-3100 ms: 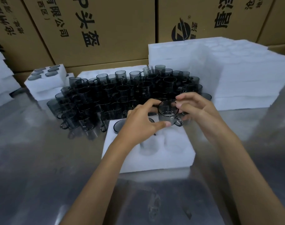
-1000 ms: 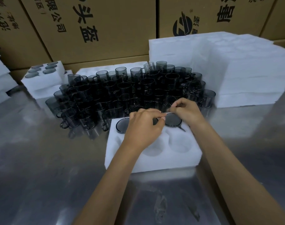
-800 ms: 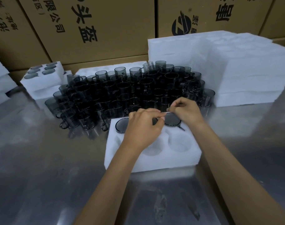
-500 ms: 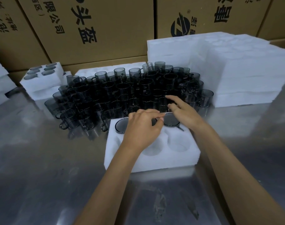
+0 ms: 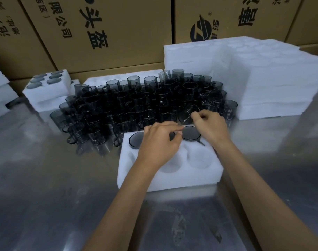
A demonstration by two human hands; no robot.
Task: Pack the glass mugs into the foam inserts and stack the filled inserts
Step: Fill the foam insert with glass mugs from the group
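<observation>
— Foam first: where's the insert sitting?

— Flat on the steel table, right in front of me. Its back row holds mugs: one at the back left and one at the back right, both sunk to the rim. My left hand covers the middle back pocket, so I can't tell what's in it. The two front pockets I can see are bare.

— And your left hand?

— It hasn't shifted since half a second ago. It lies over the middle of the insert, fingers curled, thumb and forefinger pinched near the rim of the back right mug. I can't tell whether they hold anything.

— The right one?

— That's what changed. A moment ago its fingers were stretched out flat toward the pile; now they've curled shut around a loose mug at the front edge of the pile of mugs, just behind the insert.

— Anything else around?

— A stack of foam at the right, a filled insert at the far left, cardboard boxes behind.
</observation>
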